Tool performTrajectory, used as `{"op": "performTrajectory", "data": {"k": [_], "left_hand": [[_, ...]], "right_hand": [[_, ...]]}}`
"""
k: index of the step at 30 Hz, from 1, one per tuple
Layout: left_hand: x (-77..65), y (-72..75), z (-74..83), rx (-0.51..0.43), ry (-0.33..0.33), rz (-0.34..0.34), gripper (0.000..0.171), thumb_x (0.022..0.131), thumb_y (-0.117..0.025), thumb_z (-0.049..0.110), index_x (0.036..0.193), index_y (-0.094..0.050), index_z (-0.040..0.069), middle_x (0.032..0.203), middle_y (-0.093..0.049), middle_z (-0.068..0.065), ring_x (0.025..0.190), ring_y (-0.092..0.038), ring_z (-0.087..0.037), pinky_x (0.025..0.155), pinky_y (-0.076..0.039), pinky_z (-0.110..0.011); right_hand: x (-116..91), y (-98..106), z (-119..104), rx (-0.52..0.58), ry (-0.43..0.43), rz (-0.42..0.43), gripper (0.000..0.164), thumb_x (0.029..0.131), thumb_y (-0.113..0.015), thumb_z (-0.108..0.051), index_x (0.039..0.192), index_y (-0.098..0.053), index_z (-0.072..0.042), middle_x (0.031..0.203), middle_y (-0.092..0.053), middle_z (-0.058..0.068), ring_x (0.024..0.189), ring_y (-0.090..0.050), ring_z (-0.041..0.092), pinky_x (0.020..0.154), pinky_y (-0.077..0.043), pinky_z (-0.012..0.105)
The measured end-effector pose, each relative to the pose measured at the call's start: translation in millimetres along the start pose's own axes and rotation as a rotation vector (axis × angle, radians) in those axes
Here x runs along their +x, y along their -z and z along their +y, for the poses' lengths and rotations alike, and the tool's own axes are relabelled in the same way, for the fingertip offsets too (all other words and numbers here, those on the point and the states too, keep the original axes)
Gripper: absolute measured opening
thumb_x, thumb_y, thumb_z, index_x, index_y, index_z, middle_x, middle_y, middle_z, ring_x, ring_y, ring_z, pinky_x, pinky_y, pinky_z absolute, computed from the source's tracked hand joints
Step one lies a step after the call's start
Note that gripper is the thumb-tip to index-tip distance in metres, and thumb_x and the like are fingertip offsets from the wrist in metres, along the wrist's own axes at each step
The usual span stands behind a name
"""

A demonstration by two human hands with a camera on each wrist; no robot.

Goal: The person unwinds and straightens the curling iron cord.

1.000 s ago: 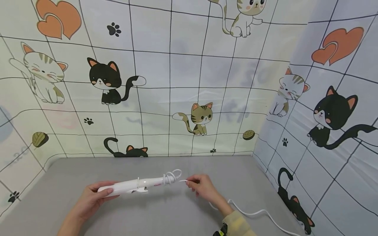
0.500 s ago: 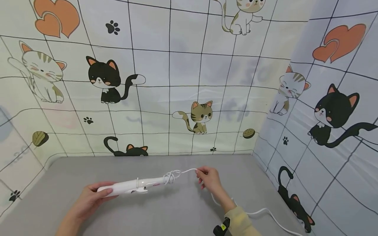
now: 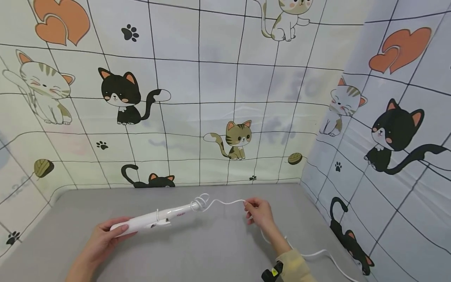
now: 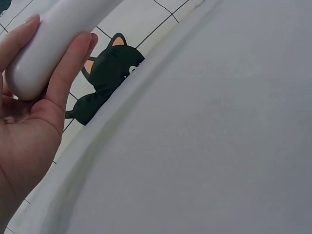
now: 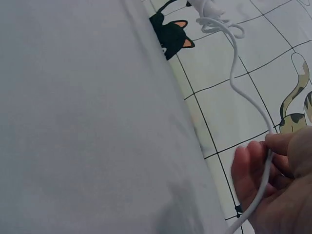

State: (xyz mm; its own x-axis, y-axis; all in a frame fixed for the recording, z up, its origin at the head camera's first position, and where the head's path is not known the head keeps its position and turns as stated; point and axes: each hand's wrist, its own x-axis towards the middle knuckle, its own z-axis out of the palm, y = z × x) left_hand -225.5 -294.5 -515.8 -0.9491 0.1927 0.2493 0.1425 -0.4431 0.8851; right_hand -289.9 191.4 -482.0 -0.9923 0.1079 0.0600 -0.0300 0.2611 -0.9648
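A long white curling iron (image 3: 141, 223) hangs above the grey table, its far end tilted up a little. My left hand (image 3: 103, 237) grips its rounded near end, thumb on one side and fingers on the other, as the left wrist view shows on the smooth white body (image 4: 63, 39). Loops of white cord (image 3: 200, 203) are bunched at the iron's far end. From them a slack strand of cord (image 5: 234, 63) runs to my right hand (image 3: 261, 213), which pinches it between thumb and fingers. Beyond the hand, the cord crosses the palm in the right wrist view.
More cord (image 3: 313, 254) lies along the right side of the grey table (image 3: 211, 250) and runs out at the bottom. A cloth wall (image 3: 183, 129) with printed cats and a grid stands at the back and sides. A black strap device (image 3: 272, 272) sits at the right wrist.
My right hand has moved to the right and slightly up, drawing a longer strand of cord out from the loops. The left hand and curling iron have shifted slightly left.
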Motion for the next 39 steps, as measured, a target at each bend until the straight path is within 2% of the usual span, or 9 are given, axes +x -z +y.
{"op": "performTrajectory", "data": {"k": [5,10,14,20,24,28,33,39], "left_hand": [[-0.4,0.4,0.0,0.017,0.021,-0.039,0.038,0.098,-0.046,-0.021,0.120,-0.073,-0.005,0.117,-0.074,-0.007,0.107,-0.069,-0.018,0.090,-0.062,-0.045],[-0.9,1.9,-1.9,0.021,0.019,-0.058,0.042,0.098,-0.045,-0.021,0.120,-0.074,-0.001,0.118,-0.074,-0.007,0.108,-0.069,-0.018,0.091,-0.061,-0.045],[-1.5,2.9,-2.6,0.009,0.006,-0.065,0.044,0.097,-0.044,-0.022,0.119,-0.075,0.000,0.118,-0.074,-0.008,0.108,-0.069,-0.018,0.090,-0.061,-0.045],[-1.5,1.2,-1.6,0.004,0.009,-0.065,0.045,0.097,-0.044,-0.022,0.117,-0.076,0.002,0.118,-0.074,-0.008,0.108,-0.069,-0.018,0.090,-0.062,-0.045],[-2.2,-0.7,-0.5,0.002,0.014,-0.066,0.045,0.098,-0.044,-0.021,0.118,-0.077,0.003,0.119,-0.074,-0.007,0.108,-0.069,-0.017,0.090,-0.062,-0.045],[-4.0,-0.7,0.5,0.008,0.014,-0.063,0.044,0.098,-0.044,-0.021,0.119,-0.076,0.002,0.119,-0.074,-0.007,0.108,-0.069,-0.017,0.090,-0.062,-0.045],[-4.0,-0.7,0.5,0.029,0.011,-0.079,0.041,0.099,-0.044,-0.019,0.122,-0.073,-0.001,0.121,-0.073,-0.006,0.109,-0.068,-0.017,0.091,-0.062,-0.044],[-5.7,-3.0,-0.3,-0.025,-0.003,-0.110,0.046,0.098,-0.042,-0.022,0.120,-0.075,0.001,0.121,-0.073,-0.008,0.109,-0.069,-0.018,0.091,-0.061,-0.043]], "right_hand": [[-2,-1,9,-0.185,0.110,-0.076,0.009,0.096,-0.068,-0.002,0.099,-0.072,0.005,0.075,-0.066,0.004,0.061,-0.061,0.015,0.049,-0.057,0.025],[-4,-1,12,-0.316,0.197,-0.090,0.012,0.095,-0.070,-0.005,0.104,-0.074,0.001,0.093,-0.074,0.007,0.083,-0.068,0.022,0.069,-0.059,0.030],[-5,-1,11,-0.350,0.267,-0.112,0.020,0.094,-0.070,-0.003,0.113,-0.073,0.001,0.103,-0.074,0.012,0.096,-0.069,0.028,0.083,-0.060,0.041],[-2,-5,4,-0.382,0.429,-0.184,0.034,0.092,-0.071,-0.001,0.125,-0.067,0.002,0.112,-0.072,0.017,0.103,-0.066,0.032,0.090,-0.056,0.053],[-1,-13,-4,-0.388,0.519,-0.240,0.040,0.090,-0.071,0.004,0.130,-0.064,0.005,0.116,-0.070,0.020,0.106,-0.065,0.036,0.092,-0.057,0.055],[-3,-24,-11,-0.391,0.590,-0.293,0.042,0.091,-0.070,0.006,0.132,-0.060,0.008,0.117,-0.069,0.022,0.104,-0.068,0.037,0.092,-0.060,0.051],[-5,-36,-17,-0.447,0.625,-0.315,0.042,0.094,-0.069,0.004,0.135,-0.059,0.008,0.120,-0.069,0.022,0.105,-0.069,0.033,0.090,-0.062,0.044],[-6,-46,-24,-0.520,0.600,-0.392,0.037,0.101,-0.056,0.005,0.137,-0.057,0.009,0.124,-0.067,0.023,0.106,-0.069,0.032,0.089,-0.062,0.043]]}}
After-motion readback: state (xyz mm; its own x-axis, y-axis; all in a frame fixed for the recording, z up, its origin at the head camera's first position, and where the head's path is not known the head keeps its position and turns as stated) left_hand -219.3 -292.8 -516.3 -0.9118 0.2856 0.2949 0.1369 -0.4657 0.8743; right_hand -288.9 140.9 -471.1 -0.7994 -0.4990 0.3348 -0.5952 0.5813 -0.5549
